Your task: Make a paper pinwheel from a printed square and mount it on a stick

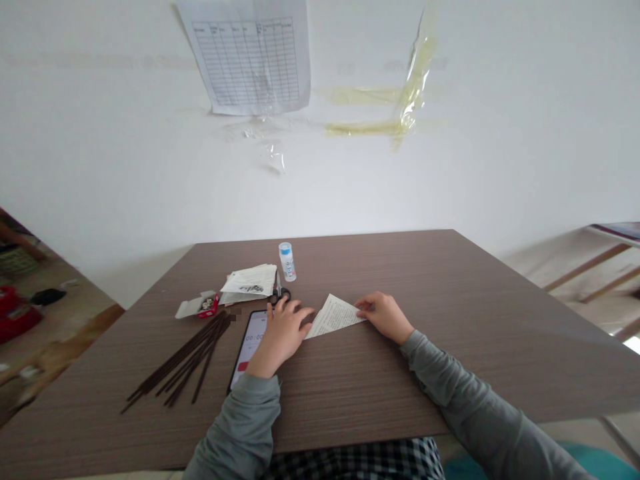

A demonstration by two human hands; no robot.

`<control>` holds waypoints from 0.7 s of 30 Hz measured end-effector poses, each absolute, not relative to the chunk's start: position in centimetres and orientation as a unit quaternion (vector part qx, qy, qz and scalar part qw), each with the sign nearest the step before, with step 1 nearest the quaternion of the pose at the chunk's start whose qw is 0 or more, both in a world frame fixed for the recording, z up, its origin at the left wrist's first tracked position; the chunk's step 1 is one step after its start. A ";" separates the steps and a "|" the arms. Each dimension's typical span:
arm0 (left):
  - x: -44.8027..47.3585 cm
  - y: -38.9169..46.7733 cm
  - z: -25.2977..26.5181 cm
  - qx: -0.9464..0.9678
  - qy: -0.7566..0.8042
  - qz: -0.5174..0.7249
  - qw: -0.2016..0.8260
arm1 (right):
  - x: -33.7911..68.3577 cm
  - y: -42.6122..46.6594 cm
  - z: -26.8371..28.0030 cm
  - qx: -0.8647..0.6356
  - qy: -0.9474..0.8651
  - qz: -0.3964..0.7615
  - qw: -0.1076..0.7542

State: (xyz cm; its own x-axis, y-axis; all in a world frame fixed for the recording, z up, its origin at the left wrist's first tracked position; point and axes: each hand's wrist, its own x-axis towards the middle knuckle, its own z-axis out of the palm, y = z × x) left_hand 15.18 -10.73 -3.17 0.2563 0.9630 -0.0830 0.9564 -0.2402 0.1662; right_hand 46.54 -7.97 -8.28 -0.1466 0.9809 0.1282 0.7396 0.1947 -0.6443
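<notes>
A printed sheet of paper folded into a triangle (336,316) lies on the table in front of me. My right hand (386,316) pinches its right corner between thumb and fingertips. My left hand (283,333) is open, fingers spread, beside the left corner; whether the thumb touches the paper I cannot tell. Under that hand and wrist lies a smartphone (243,353) with a timer on its screen, partly covered. Just beyond the left fingertips are black-handled scissors (285,293), their handles partly in view.
A glue bottle with a blue band (287,263) stands at the back. Left of it are a stack of printed papers (250,280) and an open small red box (207,305). Thin dark brown sticks (185,360) lie at the left of the brown table (400,260), which meets a white wall.
</notes>
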 end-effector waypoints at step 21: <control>15.0 -10.5 -3.2 0.797 0.592 -0.001 0.119 | 46.4 -8.1 -8.6 -0.593 -0.740 0.203 0.244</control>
